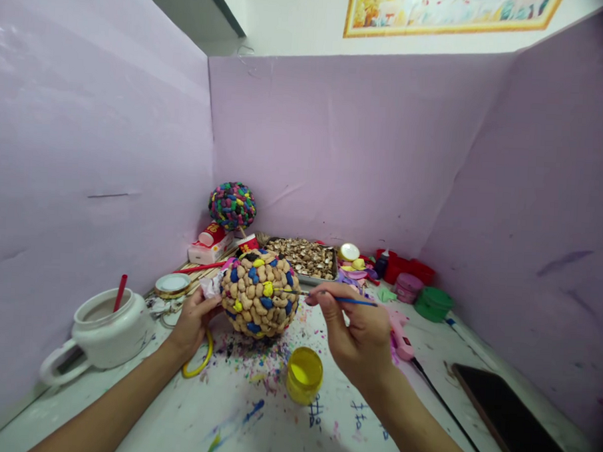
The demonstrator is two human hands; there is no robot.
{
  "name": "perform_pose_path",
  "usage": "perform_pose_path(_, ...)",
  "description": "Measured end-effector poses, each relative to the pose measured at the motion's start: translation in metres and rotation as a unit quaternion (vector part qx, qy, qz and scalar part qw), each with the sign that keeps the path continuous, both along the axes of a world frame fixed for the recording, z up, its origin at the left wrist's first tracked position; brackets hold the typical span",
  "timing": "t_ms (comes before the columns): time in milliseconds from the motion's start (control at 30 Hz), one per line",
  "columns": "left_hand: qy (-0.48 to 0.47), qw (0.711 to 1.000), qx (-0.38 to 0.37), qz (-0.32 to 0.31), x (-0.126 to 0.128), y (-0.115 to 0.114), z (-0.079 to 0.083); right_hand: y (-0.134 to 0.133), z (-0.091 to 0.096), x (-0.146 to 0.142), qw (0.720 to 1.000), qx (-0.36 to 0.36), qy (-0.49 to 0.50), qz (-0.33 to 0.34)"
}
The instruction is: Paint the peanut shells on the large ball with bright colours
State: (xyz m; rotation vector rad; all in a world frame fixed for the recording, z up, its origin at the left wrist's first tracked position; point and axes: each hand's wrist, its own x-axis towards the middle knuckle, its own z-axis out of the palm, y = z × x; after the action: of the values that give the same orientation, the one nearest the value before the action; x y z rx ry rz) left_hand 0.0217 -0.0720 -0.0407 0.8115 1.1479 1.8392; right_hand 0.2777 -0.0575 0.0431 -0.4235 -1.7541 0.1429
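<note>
A round ball [257, 303] covered in tan, peanut-like shells sits at the middle of the table, with some shells painted blue and yellow. My left hand [195, 321] grips its left side, fingers closed by a crumpled white tissue [211, 287]; the fingertips are partly hidden. Pinched in my right hand [354, 331] is a thin paintbrush [348, 300] with a blue handle. Its tip touches a yellow shell on the ball's front. Below the brush stands an open jar of yellow paint [304, 376].
A white mug [110, 329] holding a red stick stands left. Behind are a multicoloured ball [232, 206] and a tray of shells [336, 264]. To the right lie a pink glue gun [401, 340] with its black cord, a green tub [433, 304] and a dark phone [513, 422]. Purple panels surround the table.
</note>
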Motion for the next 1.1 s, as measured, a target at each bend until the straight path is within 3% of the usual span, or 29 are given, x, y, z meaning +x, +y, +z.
perform_pose_path(300, -0.011, 1.0, 0.009, -0.001, -0.003, 0.002, -0.003, 0.001, 0.002, 0.004, 1.0, -0.019, 0.001, -0.006)
perform_pose_path(733, 0.007, 1.0, 0.01, 0.003, -0.002, 0.001, -0.002, 0.003, -0.009, -0.01, 1.0, 0.018, -0.018, 0.006)
perform_pose_path(1100, 0.015, 1.0, 0.011, -0.004, -0.001, 0.001, -0.003, -0.001, -0.005, -0.01, 0.998, 0.044, -0.032, -0.001)
